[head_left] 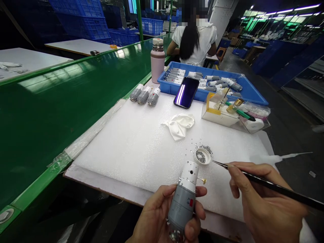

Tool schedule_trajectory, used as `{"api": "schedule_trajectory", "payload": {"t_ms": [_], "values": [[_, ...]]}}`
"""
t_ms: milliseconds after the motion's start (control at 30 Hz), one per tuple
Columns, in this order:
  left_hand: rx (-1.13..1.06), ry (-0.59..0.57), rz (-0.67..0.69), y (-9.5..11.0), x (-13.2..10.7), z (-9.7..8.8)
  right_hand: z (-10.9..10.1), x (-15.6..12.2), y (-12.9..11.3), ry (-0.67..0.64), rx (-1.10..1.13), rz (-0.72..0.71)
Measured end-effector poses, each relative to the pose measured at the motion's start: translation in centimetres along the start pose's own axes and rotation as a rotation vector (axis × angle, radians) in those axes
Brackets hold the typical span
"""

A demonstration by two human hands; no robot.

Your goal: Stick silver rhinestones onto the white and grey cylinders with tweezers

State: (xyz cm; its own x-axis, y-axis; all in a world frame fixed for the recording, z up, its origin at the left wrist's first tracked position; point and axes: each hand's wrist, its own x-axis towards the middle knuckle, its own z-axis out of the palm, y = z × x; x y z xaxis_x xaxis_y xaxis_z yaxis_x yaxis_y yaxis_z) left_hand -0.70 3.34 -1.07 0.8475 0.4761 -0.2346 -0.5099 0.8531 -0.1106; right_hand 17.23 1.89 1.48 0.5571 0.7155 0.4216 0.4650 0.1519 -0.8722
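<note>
My left hand [162, 212] is wrapped round a model spacecraft [181, 206], a grey and white cylinder tilted away from me. A red patch marks its grey part, and a small gold dish [204, 181] sticks out at its right. Between the fingers of my right hand [268, 195] are black tweezers [268, 182], pointing left. Their tips reach the rim of a small white cap [203, 156] that holds tiny silvery pieces. More such pieces [208, 148] lie scattered behind the cap on the white foam sheet [121, 148]. Whether the tips grip a piece is too small to tell.
Behind lie a white cloth [179, 126], a phone [186, 92] and three similar models [144, 96]. A blue tray [253, 96] of models, a clear box [222, 118] of tools and a pink bottle [157, 64] stand farther back. A green conveyor [63, 104] runs left; a person [193, 40] sits beyond.
</note>
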Motion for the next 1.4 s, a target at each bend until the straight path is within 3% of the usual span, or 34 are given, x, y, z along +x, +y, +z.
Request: {"api": "schedule_trajectory", "payload": {"t_ms": [167, 300, 400, 700, 1167, 1400], "values": [[0.169, 0.025, 0.062, 0.4, -0.4, 0.2, -0.2, 1.1, 1.8, -0.079, 0.019, 0.072], [0.531, 0.243, 0.249, 0.8, -1.1, 1.5, -0.1, 1.9, 2.3, -0.180, -0.049, 0.062], [0.655, 0.355, 0.336, 0.8, -1.2, 2.2, 0.2, 2.2, 2.6, -0.235, -0.109, 0.044], [0.774, 0.427, 0.295, 0.6, -1.0, 2.7, 1.1, 2.5, 3.5, -0.335, -0.236, -0.092], [0.798, 0.460, 0.336, 0.6, -0.9, 2.7, 1.7, 2.0, 2.7, -0.299, -0.362, -0.395], [0.785, 0.467, 0.348, 0.4, -1.0, 2.8, 1.6, 1.9, 2.6, -0.308, -0.372, -0.461]]}}
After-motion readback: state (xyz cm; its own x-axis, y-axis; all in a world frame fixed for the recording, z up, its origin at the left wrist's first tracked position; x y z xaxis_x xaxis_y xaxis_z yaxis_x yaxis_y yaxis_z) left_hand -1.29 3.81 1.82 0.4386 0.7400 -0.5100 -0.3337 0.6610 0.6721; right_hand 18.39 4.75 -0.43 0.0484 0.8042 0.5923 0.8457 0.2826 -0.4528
